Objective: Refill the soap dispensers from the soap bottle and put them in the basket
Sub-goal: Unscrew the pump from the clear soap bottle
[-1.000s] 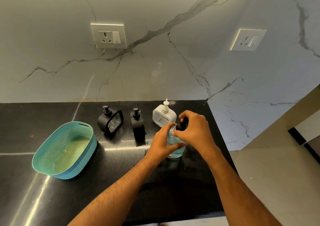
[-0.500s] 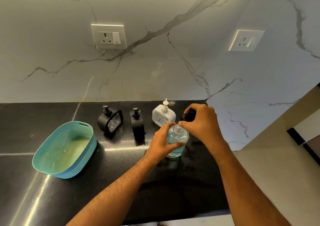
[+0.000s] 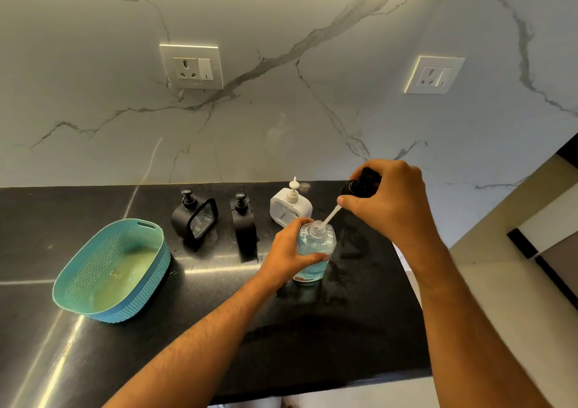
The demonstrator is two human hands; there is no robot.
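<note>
Marble wall behind, black desk (image 3: 93,329) below. My left hand (image 3: 289,251) holds the soap bottle (image 3: 316,248) upright on it; my right hand (image 3: 386,202) grips the pump head (image 3: 362,184) — its tube (image 3: 330,218) still inside the neck. Next I lift it out, then pour into the dispensers (image 3: 194,216) near the basket (image 3: 112,270).

A black countertop (image 3: 93,345) has open surface along its near edge and far left. A teal basket (image 3: 112,270) sits at the left, well apart from three dispensers lined up by the marble wall: a black one (image 3: 194,216), a narrow black one (image 3: 244,223) and a white one (image 3: 289,209), with small gaps between them. Just in front of the white one, both hands crowd the soap bottle (image 3: 314,251).
</note>
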